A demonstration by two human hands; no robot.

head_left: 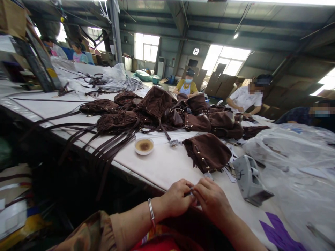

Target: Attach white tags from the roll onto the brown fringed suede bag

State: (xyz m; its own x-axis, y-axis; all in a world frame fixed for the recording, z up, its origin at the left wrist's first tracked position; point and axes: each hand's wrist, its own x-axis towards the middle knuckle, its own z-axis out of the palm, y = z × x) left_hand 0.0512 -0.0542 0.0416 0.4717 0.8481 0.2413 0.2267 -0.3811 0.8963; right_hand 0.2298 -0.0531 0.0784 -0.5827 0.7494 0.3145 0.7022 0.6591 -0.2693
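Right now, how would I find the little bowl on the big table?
Start at the long white table and find the pile of brown fringed bags in its middle. Come toward the near edge, just past the brown straps hanging off it. The little bowl sits there by itself: round, white, with brown stuff inside, the only dish among all the bags.

white table [162, 164] carries brown fringed bags [206, 151], a bowl [144, 146], tape dispenser [248, 179].
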